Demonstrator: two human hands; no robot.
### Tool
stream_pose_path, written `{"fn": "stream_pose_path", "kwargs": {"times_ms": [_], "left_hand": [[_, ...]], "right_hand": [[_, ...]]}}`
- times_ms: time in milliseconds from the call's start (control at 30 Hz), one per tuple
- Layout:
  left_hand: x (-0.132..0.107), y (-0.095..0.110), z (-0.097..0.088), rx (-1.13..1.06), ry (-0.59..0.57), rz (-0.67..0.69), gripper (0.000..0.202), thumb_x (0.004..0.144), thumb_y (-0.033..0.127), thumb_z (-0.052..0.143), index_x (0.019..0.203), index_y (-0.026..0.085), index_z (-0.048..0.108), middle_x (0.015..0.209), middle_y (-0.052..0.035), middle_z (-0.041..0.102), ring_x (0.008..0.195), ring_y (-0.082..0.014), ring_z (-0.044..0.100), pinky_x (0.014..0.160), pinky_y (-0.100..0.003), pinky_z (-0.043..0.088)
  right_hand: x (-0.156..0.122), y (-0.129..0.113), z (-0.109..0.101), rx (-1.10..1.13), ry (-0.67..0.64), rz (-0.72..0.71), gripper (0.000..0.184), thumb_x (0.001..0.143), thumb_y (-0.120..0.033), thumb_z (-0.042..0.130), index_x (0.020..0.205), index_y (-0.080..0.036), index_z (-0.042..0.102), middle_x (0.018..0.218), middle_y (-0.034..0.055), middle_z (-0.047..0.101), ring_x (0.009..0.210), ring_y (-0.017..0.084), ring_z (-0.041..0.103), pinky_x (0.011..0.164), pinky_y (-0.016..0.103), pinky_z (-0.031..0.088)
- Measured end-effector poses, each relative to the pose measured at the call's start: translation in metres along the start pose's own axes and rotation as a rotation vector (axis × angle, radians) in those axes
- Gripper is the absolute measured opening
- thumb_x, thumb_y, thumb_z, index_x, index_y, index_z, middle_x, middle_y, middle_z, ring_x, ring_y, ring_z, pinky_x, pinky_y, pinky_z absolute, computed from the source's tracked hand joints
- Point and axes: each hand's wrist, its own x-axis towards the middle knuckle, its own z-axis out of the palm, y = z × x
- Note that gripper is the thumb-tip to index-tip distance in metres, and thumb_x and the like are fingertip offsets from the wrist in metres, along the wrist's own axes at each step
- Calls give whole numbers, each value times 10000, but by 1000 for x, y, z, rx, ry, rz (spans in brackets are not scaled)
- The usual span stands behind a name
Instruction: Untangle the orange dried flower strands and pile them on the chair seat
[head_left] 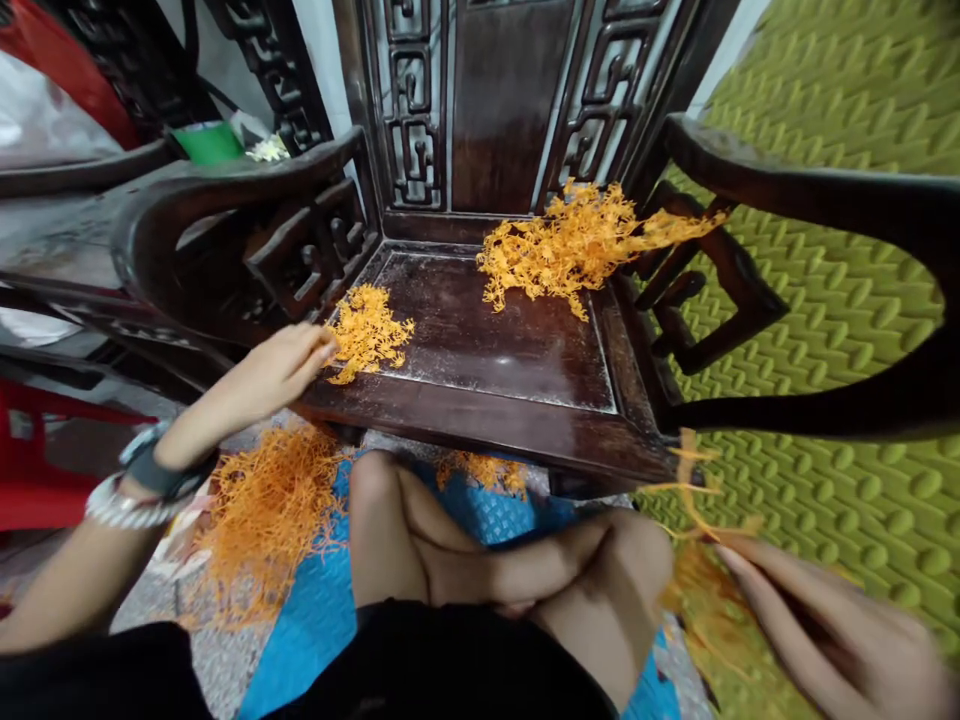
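My left hand reaches to the front left corner of a dark wooden chair seat, its fingertips pressed together at the edge of a small pile of orange sprigs. My right hand is low at the right, blurred, fingers pinched on an orange sprig strand that sticks up over the chair's front corner. A bigger heap of orange sprigs lies at the seat's back right. On the floor under my left wrist sits a loose tangle of orange stems.
The chair's carved armrests and back enclose the seat on three sides. My crossed legs rest on a blue mat in front of it. A green patterned mat covers the right. A red stool and a green container stand left.
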Motion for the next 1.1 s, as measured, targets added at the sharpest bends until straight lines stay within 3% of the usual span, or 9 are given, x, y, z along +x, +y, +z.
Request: {"fn": "stream_pose_path", "kwargs": {"times_ms": [133, 233, 333, 433, 567, 767, 867, 933, 1100], "left_hand": [[50, -50, 36, 142, 201, -77, 447, 959, 471, 308, 1122, 163, 588, 1044, -80, 564, 1134, -283, 493, 968, -468, 386], [62, -43, 55, 102, 270, -22, 557, 900, 558, 413, 1246, 144, 553, 1293, -65, 525, 1355, -363, 304, 1070, -550, 244], [47, 2, 60, -48, 173, 91, 539, 914, 519, 446, 1316, 167, 514, 1416, -59, 484, 1383, -316, 315, 1134, -514, 216], [16, 68, 60, -276, -97, 211, 463, 962, 444, 421, 1343, 188, 480, 1373, -89, 542, 1259, -248, 497, 1084, -460, 371], [-16, 139, 69, -553, -371, 330, 480, 906, 457, 541, 1326, 238, 462, 1319, -83, 584, 1172, -240, 565, 972, -419, 461], [-31, 154, 76, -586, -365, 246, 314, 884, 210, 471, 1196, 208, 507, 800, 23, 597, 656, -112, 550, 614, -246, 425], [-37, 149, 69, -445, -253, 252, 335, 870, 182, 448, 1199, 183, 512, 724, 31, 569, 648, -123, 536, 618, -259, 427], [-43, 146, 65, -280, -103, 305, 302, 869, 170, 450, 1156, 175, 546, 705, 25, 578, 677, -141, 550, 743, -321, 470], [-61, 142, 62, 102, 192, 382, 221, 891, 146, 467, 1001, 237, 635, 828, -11, 645, 800, -173, 595, 1030, -460, 395]], "right_hand": [[45, -28, 48, 281, -51, 118, 181, 924, -290, 519, 953, -210, 678, 799, 38, 725, 602, 164, 668, 537, 240, 532], [69, -46, 74, 533, -129, 264, 243, 951, -357, 480, 965, -191, 657, 763, 37, 676, 620, 147, 619, 513, 230, 475], [77, -54, 88, 790, -246, 350, 265, 935, -416, 511, 1018, -184, 609, 617, -19, 554, 513, 112, 504, 461, 220, 393], [75, -62, 96, 1033, -350, 395, 284, 913, -432, 552, 1056, -188, 574, 617, -34, 541, 512, 101, 493, 474, 211, 376], [68, -82, 101, 1201, -374, 452, 247, 912, -390, 566, 1072, -204, 539, 673, -27, 591, 512, 92, 500, 492, 213, 375], [51, -95, 91, 1249, -410, 431, 277, 916, -415, 560, 1085, -201, 512, 588, -67, 522, 472, 80, 430, 480, 208, 326], [41, -94, 86, 1198, -555, 364, 319, 905, -408, 583, 1122, -194, 488, 537, -100, 448, 452, 70, 363, 454, 200, 271], [35, -94, 84, 1131, -640, 335, 312, 893, -403, 600, 1088, -187, 488, 561, -91, 471, 462, 66, 360, 443, 194, 256], [30, -97, 76, 953, -647, 265, 269, 883, -415, 602, 805, -169, 527, 557, -71, 445, 482, 60, 333, 433, 187, 243]]}}
